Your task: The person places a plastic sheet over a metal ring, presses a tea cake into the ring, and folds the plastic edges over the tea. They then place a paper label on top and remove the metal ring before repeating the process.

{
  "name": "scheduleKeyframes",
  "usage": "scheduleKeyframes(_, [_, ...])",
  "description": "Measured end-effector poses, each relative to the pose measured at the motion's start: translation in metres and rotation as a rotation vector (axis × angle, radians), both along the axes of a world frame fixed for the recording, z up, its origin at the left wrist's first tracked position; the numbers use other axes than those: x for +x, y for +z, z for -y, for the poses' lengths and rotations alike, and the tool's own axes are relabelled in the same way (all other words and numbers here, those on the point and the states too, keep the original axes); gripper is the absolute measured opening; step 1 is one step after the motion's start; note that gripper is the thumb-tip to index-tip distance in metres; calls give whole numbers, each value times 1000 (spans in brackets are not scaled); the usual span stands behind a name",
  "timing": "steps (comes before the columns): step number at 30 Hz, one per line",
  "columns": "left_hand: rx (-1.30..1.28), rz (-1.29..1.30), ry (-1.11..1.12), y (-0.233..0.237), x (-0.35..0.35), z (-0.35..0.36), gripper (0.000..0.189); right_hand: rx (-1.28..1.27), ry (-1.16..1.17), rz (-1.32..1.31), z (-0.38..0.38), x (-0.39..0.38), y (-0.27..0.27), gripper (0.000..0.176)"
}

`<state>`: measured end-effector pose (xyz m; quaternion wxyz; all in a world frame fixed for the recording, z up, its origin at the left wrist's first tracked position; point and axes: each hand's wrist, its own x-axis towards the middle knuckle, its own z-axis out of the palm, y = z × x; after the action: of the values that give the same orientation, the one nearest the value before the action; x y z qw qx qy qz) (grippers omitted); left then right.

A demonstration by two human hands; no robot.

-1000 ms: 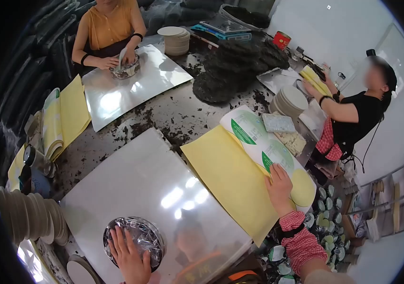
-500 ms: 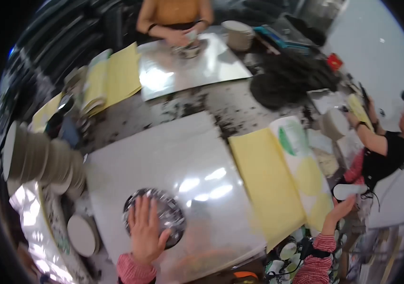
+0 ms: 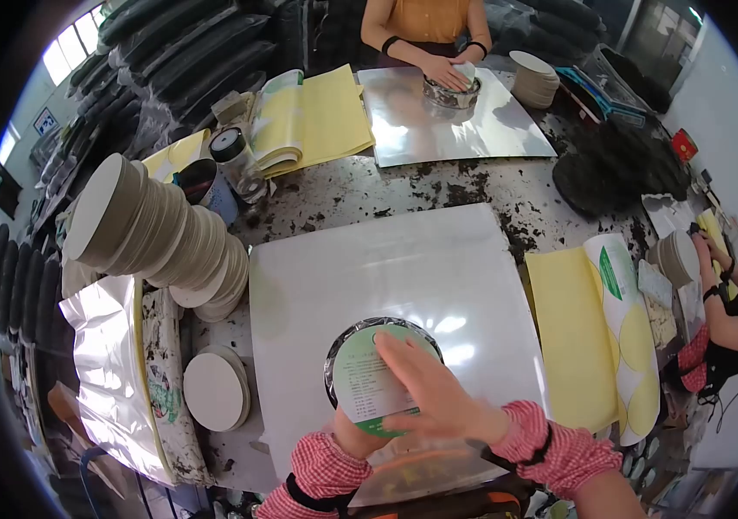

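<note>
A round green-and-white printed label (image 3: pixel 365 385) lies over a dark round cake in clear wrap (image 3: pixel 332 355), whose shiny rim shows round the label's top and left edge. My right hand (image 3: pixel 442 394) reaches over the label from the right, its fingers stretched out across the printed face. At the lower edge of the label is my left hand (image 3: pixel 356 437); its fingers are hidden beneath or behind the label. Under both hands is a shiny pale sheet (image 3: pixel 317 268).
Stacks of grey discs (image 3: pixel 170 229) stand at left, with a lower pile (image 3: pixel 213 389) nearer me. Yellow label sheets (image 3: pixel 572 337) lie at right. A co-worker's hands (image 3: pixel 449 73) press another round piece opposite me. Dark material (image 3: pixel 620 173) is heaped at right.
My right hand has come in from the far right with a round piece, and the label now covers the cake. My left hand has moved off the cake's top to its lower edge.
</note>
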<state>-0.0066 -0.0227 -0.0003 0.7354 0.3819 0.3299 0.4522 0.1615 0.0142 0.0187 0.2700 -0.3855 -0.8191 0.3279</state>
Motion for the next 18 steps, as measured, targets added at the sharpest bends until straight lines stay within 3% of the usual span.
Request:
scheduleKeyframes(1, [372,-436,-23,3,-6,-7,54,-140,3,-250,-12,-7,-9,85])
scheduleKeyframes(2, [750,-871,-39,6,-11,-14,55,-130,-1,-255,-13,-11,-12,85])
scheduleKeyframes(3, [757,-876,-30,14,-12,-14,55,-57,-7,-217,-11,-15,-17,81])
scheduleKeyframes(5, [95,4,441,30,-9,-2,64,6,-10,-177,-10,-22,-15,78])
scheduleKeyframes(6, [84,3,431,23,-10,1,64,152,47,96,-6,-27,-9,75])
scheduleKeyframes(7, [418,-399,509,9,-10,1,60,292,103,373,-3,-31,-6,73])
scheduleKeyframes(9, [1098,-1195,596,-4,-5,4,54,251,86,417,1,-37,-17,73])
scheduleKeyframes(10, [1093,-1232,359,7,-3,3,44,311,45,410,1,-39,-20,74])
scheduleKeyframes(11, [1091,-1229,364,9,-1,-3,44,381,11,400,0,-39,-19,75])
scheduleKeyframes(13, [432,-813,543,11,-7,-13,41,319,54,392,-2,-30,-5,67])
scheduleKeyframes(14, [267,-571,560,12,-18,-18,40,198,32,135,-6,-21,-3,60])
scheduleKeyframes(15, [281,-570,586,8,-22,-22,40,72,15,-120,-11,-17,-3,54])
scheduleKeyframes(16, [380,-652,526,1,-26,-21,43,185,-222,-374,-23,-20,-6,43])
scheduleKeyframes(17, [469,-736,447,-2,-28,-16,46,178,-223,-380,-36,-21,-9,43])
scheduleKeyframes(18, [792,-1140,302,8,-18,-15,57,46,-292,-229,-48,-21,-12,41])
